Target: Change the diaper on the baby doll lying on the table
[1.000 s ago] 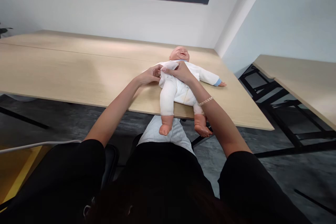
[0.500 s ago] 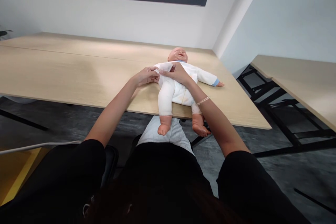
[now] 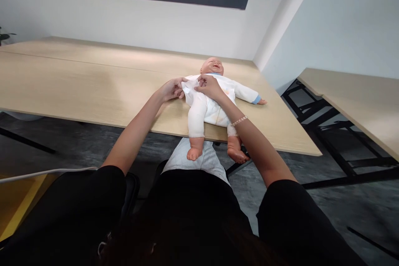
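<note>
white cloth clothes the baby doll (image 3: 197,114), which lies on its back on the pale wood-grain desk (image 3: 124,87), head away from the person and feet past the near edge. the person's hands meet at the left side of its waist, over the white diaper (image 3: 215,112). the left hand (image 3: 172,89) is just outside the doll's hip, fingers narrowed on the edge of the diaper's side panel. the right hand (image 3: 211,86) reaches across the doll's belly, fingers curled and thumb against the same panel; whether it grips there i cannot tell. orange-yellow prints and a thin yellowish line show on the diaper front, too small to read. a pale bracelet (image 3: 239,121) circles the right wrist.
</note>
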The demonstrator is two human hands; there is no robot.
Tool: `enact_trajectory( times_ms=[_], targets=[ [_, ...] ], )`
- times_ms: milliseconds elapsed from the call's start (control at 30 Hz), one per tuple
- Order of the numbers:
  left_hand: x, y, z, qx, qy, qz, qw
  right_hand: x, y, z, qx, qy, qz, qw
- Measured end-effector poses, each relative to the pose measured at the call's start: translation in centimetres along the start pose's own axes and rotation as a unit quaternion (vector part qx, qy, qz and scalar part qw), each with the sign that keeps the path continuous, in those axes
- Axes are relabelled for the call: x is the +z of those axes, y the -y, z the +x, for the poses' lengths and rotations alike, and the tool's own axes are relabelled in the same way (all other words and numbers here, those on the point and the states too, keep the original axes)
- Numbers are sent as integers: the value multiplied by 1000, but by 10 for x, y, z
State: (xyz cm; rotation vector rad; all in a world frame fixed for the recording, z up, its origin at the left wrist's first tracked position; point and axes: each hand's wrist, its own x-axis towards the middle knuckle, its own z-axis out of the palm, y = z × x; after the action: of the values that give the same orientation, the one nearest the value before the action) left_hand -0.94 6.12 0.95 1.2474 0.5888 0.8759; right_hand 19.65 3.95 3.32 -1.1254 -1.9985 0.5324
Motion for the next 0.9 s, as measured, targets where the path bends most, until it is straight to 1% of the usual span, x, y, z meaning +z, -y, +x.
enact_trajectory(
  times_ms=[67,133,200,267,333,400,500,567,633,700,800,867,900],
  targets=[
    [2,-2,-3,23,15,6,1000,5,2,2,13,11,-22,1000],
    [4,-4,-5,40,28,5,999,11,4,4,17,22,-67,997],
    [4,-5,-5,50,26,-1,998,17,7,7,14,36,-116,992],
    [4,-5,-6,53,14,7,998,21,9,8,8,47,-140,989],
    [5,-5,-6,50,15,21,998,21,9,8,-8,41,-135,990],
    [7,-4,-6,46,32,29,998,18,8,6,-27,25,-107,994],
    [10,-5,-7,44,44,26,998,12,8,2,-31,8,-24,999],
    [11,-6,-8,45,41,15,998,9,8,0,-34,18,49,998],
    [11,-7,-7,45,42,7,998,10,8,-1,-51,39,95,993],
    [9,-6,-6,47,47,9,998,12,8,-1,-64,67,92,991],
    [7,-4,-4,60,57,20,996,16,8,-1,-48,103,20,993],
    [6,-3,-4,64,53,21,996,16,8,-1,-42,113,-13,993],
    [7,-4,-5,62,46,19,997,16,8,-2,-51,110,-17,993]
  ],
)
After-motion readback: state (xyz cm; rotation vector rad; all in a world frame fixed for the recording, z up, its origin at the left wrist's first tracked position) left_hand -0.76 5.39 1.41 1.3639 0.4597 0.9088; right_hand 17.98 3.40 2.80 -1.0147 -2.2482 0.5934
